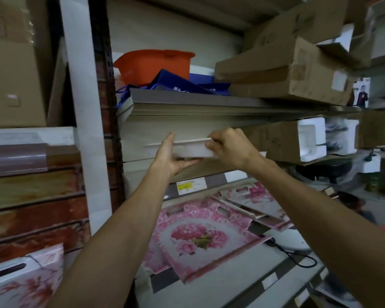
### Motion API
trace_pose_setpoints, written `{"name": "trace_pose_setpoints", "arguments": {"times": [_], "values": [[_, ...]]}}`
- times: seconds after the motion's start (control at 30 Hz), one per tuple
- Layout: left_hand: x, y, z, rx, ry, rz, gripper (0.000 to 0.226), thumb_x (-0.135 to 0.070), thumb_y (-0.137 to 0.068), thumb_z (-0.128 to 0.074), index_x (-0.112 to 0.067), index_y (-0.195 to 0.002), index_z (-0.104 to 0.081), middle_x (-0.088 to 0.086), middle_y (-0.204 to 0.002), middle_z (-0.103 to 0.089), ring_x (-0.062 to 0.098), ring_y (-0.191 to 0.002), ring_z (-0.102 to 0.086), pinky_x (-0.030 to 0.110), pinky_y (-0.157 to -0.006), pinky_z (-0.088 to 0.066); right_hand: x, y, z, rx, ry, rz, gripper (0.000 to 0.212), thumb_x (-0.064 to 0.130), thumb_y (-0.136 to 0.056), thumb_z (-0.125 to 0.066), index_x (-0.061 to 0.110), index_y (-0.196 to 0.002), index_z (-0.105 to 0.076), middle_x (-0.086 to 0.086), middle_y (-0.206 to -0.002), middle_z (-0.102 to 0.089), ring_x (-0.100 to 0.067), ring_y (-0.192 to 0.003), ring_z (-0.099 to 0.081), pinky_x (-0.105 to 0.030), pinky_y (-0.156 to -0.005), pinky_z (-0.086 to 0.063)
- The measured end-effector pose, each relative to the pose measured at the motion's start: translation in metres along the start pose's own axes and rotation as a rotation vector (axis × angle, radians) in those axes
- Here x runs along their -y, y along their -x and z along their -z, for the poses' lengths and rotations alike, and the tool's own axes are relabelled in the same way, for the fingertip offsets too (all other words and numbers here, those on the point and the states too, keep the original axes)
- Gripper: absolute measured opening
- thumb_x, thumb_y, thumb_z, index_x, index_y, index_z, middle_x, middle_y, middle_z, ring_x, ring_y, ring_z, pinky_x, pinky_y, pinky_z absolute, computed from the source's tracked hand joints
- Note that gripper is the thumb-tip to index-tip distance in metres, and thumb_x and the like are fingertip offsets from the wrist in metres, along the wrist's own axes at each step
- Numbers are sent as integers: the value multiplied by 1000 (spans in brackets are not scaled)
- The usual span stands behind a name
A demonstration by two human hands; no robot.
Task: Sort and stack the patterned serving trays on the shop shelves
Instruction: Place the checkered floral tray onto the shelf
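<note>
Both my hands hold a white tray (192, 148) raised edge-on at the middle shelf, its pale underside toward me and a handle slot showing. My left hand (172, 155) grips its left end, thumb on the front and fingers underneath. My right hand (228, 146) grips its right end with the fingers curled over the rim. On the lower shelf lies a pink flower-patterned tray (200, 238) on top of others, and a second floral tray stack (257, 202) sits behind it to the right. Another floral tray (25, 278) stands at the bottom left.
The upper shelf (209, 100) carries an orange tub (156, 63), blue bags (182, 84) and cardboard boxes (282, 72). More boxes with white foam (307, 138) fill the middle shelf to the right. A white upright post (85, 121) stands left. A black cable (293, 256) lies on the lower shelf.
</note>
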State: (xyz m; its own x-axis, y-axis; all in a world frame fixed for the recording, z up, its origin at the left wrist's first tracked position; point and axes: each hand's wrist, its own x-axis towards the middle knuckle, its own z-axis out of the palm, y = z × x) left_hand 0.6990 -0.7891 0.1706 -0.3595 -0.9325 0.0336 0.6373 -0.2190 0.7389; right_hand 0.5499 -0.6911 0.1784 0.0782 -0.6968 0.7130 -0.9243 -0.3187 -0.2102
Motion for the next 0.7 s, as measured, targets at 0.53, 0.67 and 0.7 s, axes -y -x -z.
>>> {"name": "trace_pose_setpoints", "arguments": {"times": [0.53, 0.67, 0.7], "values": [[9, 85, 33, 10, -102, -289, 28, -13, -87, -44, -3, -113, -50, 25, -122, -58, 43, -109, -61, 64, -89, -50, -82, 53, 25, -344, -978, -853, 38, 40, -96, -54, 5, -108, -60, -6, -86, -63, -22, -74, -61, -30, -56, -48], [13, 113, 53, 41, -139, -282, 44, -16, -85, -44, -6, -127, -52, 22, -123, -65, 38, -111, -64, 58, -78, -57, -95, 62, 16, -320, -1363, -921, 46, 48, -96, -50, 6, -115, -56, -19, -106, -67, -37, -96, -68, -48, -64, -60], [15, 119, 59, 48, -147, -277, 44, -17, -86, -43, -9, -128, -53, 19, -119, -67, 37, -110, -65, 55, -76, -57, -99, 63, 13, -323, -1465, -913, 48, 49, -96, -49, 7, -119, -54, -19, -108, -67, -37, -98, -68, -52, -66, -60]]}}
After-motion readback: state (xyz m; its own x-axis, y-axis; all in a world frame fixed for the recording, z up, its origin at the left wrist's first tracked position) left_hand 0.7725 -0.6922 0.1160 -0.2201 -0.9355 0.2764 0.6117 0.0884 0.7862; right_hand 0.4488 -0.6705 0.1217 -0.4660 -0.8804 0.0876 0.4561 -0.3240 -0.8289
